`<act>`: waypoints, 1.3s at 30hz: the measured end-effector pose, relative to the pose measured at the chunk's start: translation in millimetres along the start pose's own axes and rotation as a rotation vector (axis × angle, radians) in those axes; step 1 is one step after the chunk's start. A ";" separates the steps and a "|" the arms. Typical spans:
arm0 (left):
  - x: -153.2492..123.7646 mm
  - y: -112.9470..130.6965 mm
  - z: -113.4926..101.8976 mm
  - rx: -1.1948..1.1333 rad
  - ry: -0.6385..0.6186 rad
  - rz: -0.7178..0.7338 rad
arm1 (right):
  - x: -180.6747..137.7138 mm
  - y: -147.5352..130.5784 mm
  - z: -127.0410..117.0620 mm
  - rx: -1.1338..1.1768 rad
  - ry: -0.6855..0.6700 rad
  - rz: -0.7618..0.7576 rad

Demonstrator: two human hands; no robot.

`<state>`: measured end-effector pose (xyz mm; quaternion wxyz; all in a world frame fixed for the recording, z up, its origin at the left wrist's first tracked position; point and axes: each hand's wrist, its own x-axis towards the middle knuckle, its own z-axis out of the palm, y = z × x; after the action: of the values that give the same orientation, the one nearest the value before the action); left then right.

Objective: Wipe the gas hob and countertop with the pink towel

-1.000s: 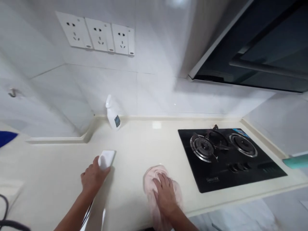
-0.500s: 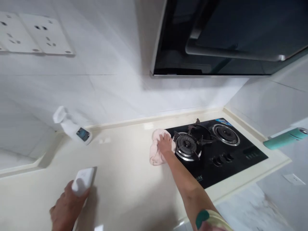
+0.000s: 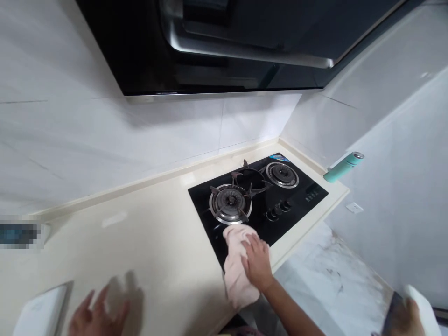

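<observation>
My right hand (image 3: 258, 263) presses on a pink cloth (image 3: 238, 275), its fingers bent over it. The cloth lies across the front left corner of the black gas hob (image 3: 297, 205) and the cream counter's (image 3: 157, 242) front edge, just in front of the left burner (image 3: 228, 205). My left hand (image 3: 96, 317) hovers at the bottom left over the counter with its fingers spread and nothing in it; it is blurred. A white block (image 3: 40, 312) lies on the counter just left of that hand, apart from it.
A dark range hood (image 3: 217, 46) hangs over the hob. A teal bottle (image 3: 343, 167) stands at the counter's far right end. The counter ends right of the hob, with marble floor (image 3: 332, 275) below. At the bottom right, another hand (image 3: 402, 319) holds something white.
My right hand drew the cloth back from the hob's far left side to its front corner. My left hand let go of the white block. The view swung right.
</observation>
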<state>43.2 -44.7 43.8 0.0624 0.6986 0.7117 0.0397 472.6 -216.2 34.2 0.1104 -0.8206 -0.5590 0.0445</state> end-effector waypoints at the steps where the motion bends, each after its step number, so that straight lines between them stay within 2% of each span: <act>1: -5.0 12.8 8.3 -0.111 0.060 0.035 | 9.8 13.6 -6.8 -0.029 0.030 0.055; 4: -18.0 40.2 26.9 -0.242 0.086 0.211 | 40.7 35.4 -22.8 -0.067 0.078 0.149; 7: -22.5 49.0 34.2 -0.248 0.099 0.314 | 47.0 25.9 -20.5 -0.069 0.103 0.206; 10: -19.4 48.3 34.7 -0.231 0.141 0.349 | 27.7 -6.5 -3.2 -0.044 0.138 0.249; 14: -14.0 49.0 31.9 -0.185 0.135 0.394 | -8.8 -52.6 15.8 0.058 0.135 0.189; 16: -13.4 50.4 30.0 -0.185 0.131 0.387 | -25.5 -61.7 19.7 0.108 0.110 0.124; 18: -14.0 51.0 28.1 -0.192 0.126 0.385 | -39.4 -55.3 21.4 0.122 0.084 0.072; 20: -15.2 51.0 26.4 -0.201 0.137 0.396 | -47.7 -33.2 21.5 0.090 0.086 0.091; 23: -16.1 52.0 24.4 -0.199 0.125 0.395 | -44.2 19.6 18.1 -0.020 0.174 0.279; 27: -14.3 56.3 24.1 -0.164 0.057 0.362 | -15.9 94.4 8.3 -0.119 0.373 0.636; 30: -13.1 58.6 25.0 -0.136 0.041 0.344 | 7.4 138.2 0.1 -0.109 0.444 0.746; 33: -13.0 58.4 25.5 -0.120 0.030 0.343 | 25.1 176.3 -11.6 -0.027 0.412 0.854; 36: -13.1 57.8 24.9 -0.110 0.040 0.358 | 37.6 212.5 -28.5 0.132 0.316 1.026; 39: -12.8 58.6 23.3 -0.118 0.030 0.354 | 40.4 231.7 -41.8 0.215 0.241 1.100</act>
<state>104.7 -56.9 29.6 0.0847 0.8075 0.5747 0.1025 706.1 -265.5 23.3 0.2170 -0.9741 -0.0254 0.0582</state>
